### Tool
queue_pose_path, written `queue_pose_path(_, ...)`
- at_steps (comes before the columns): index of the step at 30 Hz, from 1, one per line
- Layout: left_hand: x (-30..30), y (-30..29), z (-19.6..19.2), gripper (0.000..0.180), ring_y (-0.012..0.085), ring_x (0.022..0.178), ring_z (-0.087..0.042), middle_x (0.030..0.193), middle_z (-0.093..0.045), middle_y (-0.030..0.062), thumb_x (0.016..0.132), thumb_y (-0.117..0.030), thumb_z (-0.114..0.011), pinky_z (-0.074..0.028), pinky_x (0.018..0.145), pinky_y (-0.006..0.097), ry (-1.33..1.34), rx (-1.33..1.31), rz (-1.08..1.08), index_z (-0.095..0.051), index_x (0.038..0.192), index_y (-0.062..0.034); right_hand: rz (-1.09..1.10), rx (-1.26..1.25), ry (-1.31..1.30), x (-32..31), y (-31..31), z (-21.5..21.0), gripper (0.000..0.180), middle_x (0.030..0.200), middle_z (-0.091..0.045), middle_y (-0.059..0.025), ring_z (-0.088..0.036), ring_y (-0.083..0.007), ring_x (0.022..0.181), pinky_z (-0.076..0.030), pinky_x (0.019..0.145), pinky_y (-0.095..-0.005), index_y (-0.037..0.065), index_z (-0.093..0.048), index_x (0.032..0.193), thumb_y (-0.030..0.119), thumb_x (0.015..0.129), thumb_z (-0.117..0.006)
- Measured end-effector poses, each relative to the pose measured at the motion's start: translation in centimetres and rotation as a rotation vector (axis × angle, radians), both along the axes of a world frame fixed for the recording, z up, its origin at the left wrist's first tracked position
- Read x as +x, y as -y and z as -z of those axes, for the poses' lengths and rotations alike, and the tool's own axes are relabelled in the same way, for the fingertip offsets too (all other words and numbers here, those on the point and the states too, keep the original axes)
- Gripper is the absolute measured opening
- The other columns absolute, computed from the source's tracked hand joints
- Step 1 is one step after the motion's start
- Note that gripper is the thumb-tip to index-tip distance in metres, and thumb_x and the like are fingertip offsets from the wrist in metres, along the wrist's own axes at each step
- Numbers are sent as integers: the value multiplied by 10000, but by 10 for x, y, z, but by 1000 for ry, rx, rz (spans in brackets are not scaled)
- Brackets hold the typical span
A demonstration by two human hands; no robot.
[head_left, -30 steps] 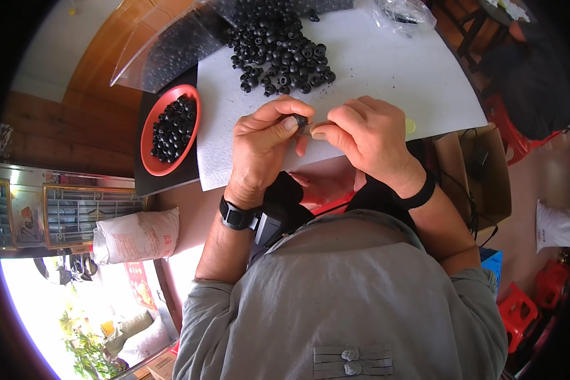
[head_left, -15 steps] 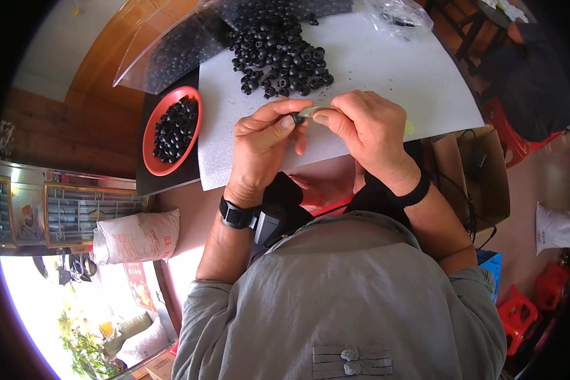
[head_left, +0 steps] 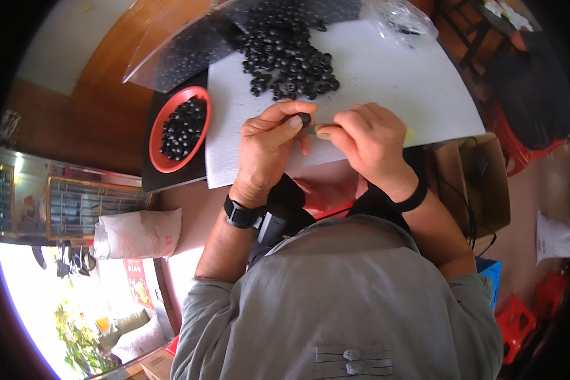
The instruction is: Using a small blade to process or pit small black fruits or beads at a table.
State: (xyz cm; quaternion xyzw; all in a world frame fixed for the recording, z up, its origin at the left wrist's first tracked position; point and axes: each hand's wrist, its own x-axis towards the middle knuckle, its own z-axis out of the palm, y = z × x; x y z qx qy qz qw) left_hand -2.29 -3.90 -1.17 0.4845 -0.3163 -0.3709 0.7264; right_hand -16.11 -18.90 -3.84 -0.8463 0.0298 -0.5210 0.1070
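Note:
Between the thumb and forefinger of my left hand (head_left: 266, 139) is a small, round, glossy black part (head_left: 305, 118). My right hand (head_left: 375, 142) is closed, its thumb pressed along a thin, blade-like tool (head_left: 318, 125) that points left toward the part. Most of the tool is hidden in the fingers, and whether its tip touches the part I cannot tell. Both hands are above the near side of a white work surface (head_left: 234, 133). Beyond them lies a heap of similar black parts (head_left: 285, 63), several with round holes showing.
Left of the white surface, a red oval bowl (head_left: 155, 142) holds black parts. A clear upright panel (head_left: 171, 60) borders the heap. At the far right lies a clear plastic bag (head_left: 402, 22). An open cardboard box (head_left: 497, 183) stands right of my lap; another person sits at right.
The tool has drawn back a little to the right from the black part. That part now shows more fully above my left fingertips. The whole view has shifted slightly.

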Motion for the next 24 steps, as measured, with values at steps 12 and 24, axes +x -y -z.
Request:
queue_pose_path(12, 106, -117, -57, 210, 98, 865, -655, 858, -727, 52, 871, -59, -751, -524, 685, 252, 1538, 425, -802, -811, 1070, -29, 89, 15, -67, 1, 0, -2, 226, 719, -589, -27, -587, -240, 655, -464, 555, -392, 110, -633, 823, 248, 878, -803)
queue_pose_path(24, -27, -184, 58, 259, 145, 762, -685, 805, -738, 60, 930, -270, -673, -569, 676, 327, 556, 1106, 835, -787, 984, -45, 182, -22, -132, 5, 6, 4, 189, 794, -638, -50, -624, -275, 739, -495, 635, -430, 108, -652, 881, 260, 920, -758)
